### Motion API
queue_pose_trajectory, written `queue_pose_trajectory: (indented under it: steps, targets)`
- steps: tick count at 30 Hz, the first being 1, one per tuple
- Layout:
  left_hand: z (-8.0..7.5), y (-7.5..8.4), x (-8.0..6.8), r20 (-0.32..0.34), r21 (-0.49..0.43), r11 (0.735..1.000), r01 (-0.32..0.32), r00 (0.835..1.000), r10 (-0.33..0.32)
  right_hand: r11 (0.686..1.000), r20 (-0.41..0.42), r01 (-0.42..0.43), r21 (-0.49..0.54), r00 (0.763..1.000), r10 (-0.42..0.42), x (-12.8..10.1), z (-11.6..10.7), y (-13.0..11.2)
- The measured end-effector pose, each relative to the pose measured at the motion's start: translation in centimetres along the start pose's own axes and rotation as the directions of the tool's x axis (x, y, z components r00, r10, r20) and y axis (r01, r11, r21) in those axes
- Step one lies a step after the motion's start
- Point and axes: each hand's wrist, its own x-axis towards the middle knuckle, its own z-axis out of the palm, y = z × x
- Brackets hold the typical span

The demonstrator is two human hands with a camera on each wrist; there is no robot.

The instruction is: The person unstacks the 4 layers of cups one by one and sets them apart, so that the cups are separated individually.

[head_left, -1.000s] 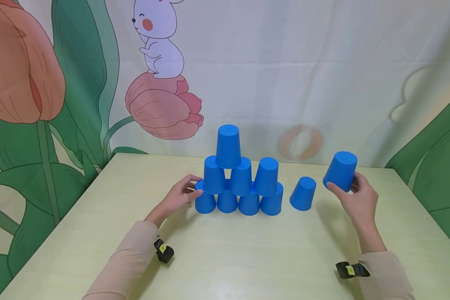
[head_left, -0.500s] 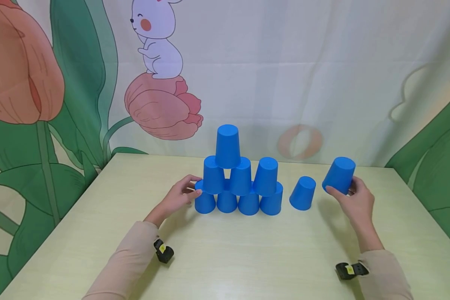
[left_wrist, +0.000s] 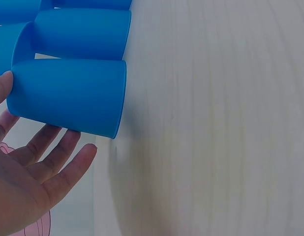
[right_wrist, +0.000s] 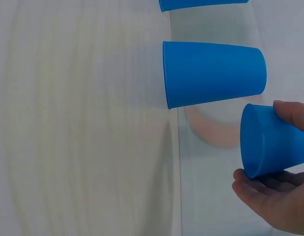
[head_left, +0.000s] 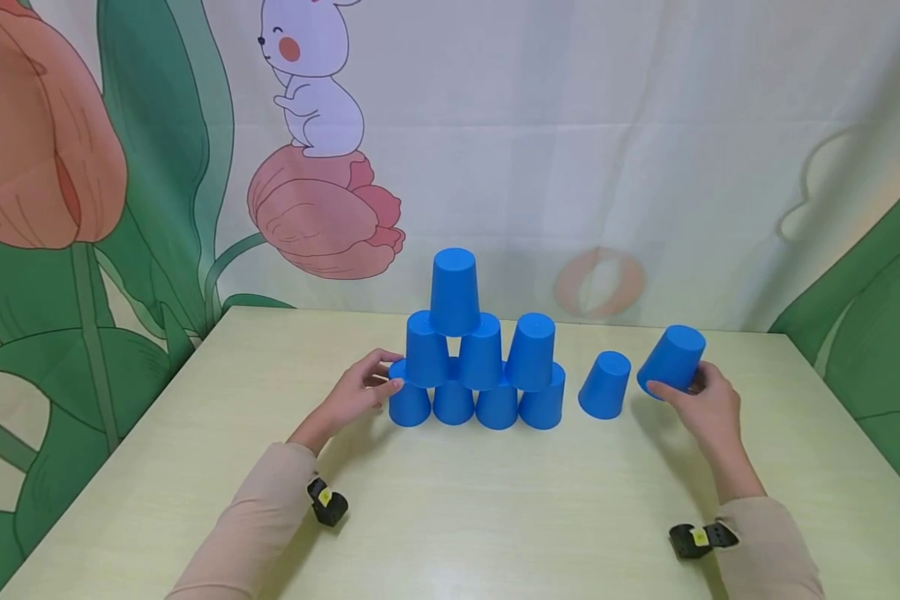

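Right hand (head_left: 708,406) grips a tilted blue cup (head_left: 672,360), held off the table (head_left: 495,508), right of the cup pyramid (head_left: 477,367). Left hand (head_left: 360,392), fingers loosely spread, touches the pyramid's leftmost base cup (head_left: 408,404). Risk: a nudge there could topple the pyramid. A lone cup (head_left: 604,384) stands between pyramid and held cup, obstructing a direct path.

A pale wooden table (head_left: 450,517) stands before a backdrop (head_left: 570,125) — rabbit, tulips, green leaves.
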Motion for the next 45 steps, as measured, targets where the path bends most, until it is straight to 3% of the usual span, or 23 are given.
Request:
queue_pose_trajectory:
  steps: [14, 20, 27, 32, 38, 45]
  targets:
    - [0.1, 0.2, 0.1, -0.01, 0.016, 1.0, 0.005, 1.0, -0.005, 0.999, 0.204, 0.017, -0.039, 0.979, -0.008, 0.3, -0.8, -0.2]
    - [0.2, 0.3, 0.1, -0.01, 0.018, 1.0, 0.001, 1.0, -0.001, 0.999, 0.328, 0.016, -0.045, 0.945, 0.0, 0.2, -1.5, -0.9]
    - [0.1, 0.2, 0.1, -0.013, 0.024, 1.0, -0.006, 1.0, 0.006, 0.996, 0.457, 0.035, -0.085, 0.889, 0.008, -2.5, -3.2, -5.6]
    - [0.0, 0.2, 0.1, -0.013, 0.022, 1.0, -0.006, 1.0, 0.007, 0.987, 0.494, 0.099, -0.126, 0.869, -0.024, -3.2, -3.7, -6.8]
    - [0.0, 0.2, 0.1, -0.012, 0.023, 1.0, -0.004, 1.0, 0.004, 0.974, 0.532, 0.143, -0.177, 0.846, -0.027, -3.1, -3.7, -6.3]
    - [0.0, 0.2, -0.1, -0.015, 0.016, 1.0, 0.006, 1.0, -0.006, 0.956, 0.54, 0.207, -0.207, 0.839, -0.065, -3.1, -4.0, -6.4]
